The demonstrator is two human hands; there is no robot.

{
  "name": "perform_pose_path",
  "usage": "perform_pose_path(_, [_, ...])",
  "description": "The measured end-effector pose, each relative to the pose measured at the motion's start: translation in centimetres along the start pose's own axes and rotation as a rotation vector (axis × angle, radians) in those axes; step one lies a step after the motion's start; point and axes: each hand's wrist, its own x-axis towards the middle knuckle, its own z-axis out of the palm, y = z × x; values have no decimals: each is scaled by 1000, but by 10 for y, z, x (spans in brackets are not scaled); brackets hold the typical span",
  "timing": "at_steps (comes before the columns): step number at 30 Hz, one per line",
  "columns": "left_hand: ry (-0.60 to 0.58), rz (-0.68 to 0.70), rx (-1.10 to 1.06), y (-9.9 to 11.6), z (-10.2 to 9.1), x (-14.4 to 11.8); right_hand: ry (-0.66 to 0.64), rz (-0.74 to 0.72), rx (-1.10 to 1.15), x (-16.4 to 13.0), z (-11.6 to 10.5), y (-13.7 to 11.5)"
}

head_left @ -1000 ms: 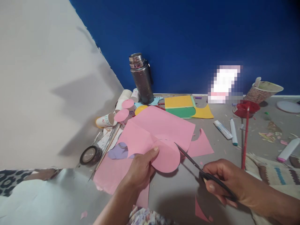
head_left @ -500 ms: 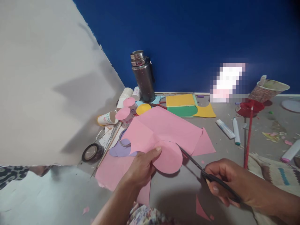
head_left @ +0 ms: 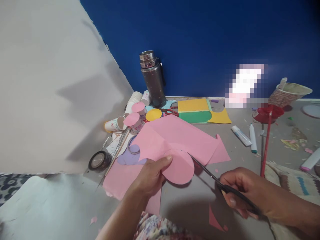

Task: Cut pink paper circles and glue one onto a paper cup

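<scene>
Both forearms are bare to the wrists, with no rings, watch or bands on the left hand [head_left: 150,176] or right hand [head_left: 243,191], and a floral-print garment [head_left: 155,230] shows below the left grip.

Pink paper sheet [head_left: 175,135]: large, creased, lifted off grey floor [head_left: 185,206] at near edge, far part lying flat toward blue wall. Round flap [head_left: 178,166] half cut out at near edge, still joined to sheet. Scissors [head_left: 220,185]: black handles, thin dark blades, tips meeting flap's right side; blades seemingly slightly apart, hard to tell. Small pink offcut [head_left: 213,220] on floor near front.
</scene>
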Motion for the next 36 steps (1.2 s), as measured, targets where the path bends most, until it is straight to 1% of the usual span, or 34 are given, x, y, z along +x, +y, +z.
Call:
perform_pose_path(4, [-25,15,45,0,-1,0,-7,7,-19,-2,0,-2])
perform_pose_path(9, [-103,-15,-6,3,1,-1,-30,-33,1,-2,-1,-4])
perform_pose_path(14, [-109,10,-9,4,1,-1,-5,5,-23,-2,-1,-6])
perform_pose_path(17, [-117,-2,8,4,0,0,-12,4,-26,-3,-1,-6])
perform_pose_path(20, [-101,-2,-11,5,2,0,-15,-4,-12,-2,-1,-5])
perform_pose_path(23, [-65,8,-53,4,7,-1,-46,-47,22,-1,-2,-3])
perform_pose_path(29, [32,0,-143,3,25,-6,-85,-128,64,-3,-4,1])
perform_pose_path(32, [36,-15,-160,3,32,-8,-88,-139,68,-3,-5,2])
perform_pose_path(36, [32,-27,-168,3,36,-7,-103,-138,95,-3,-6,4])
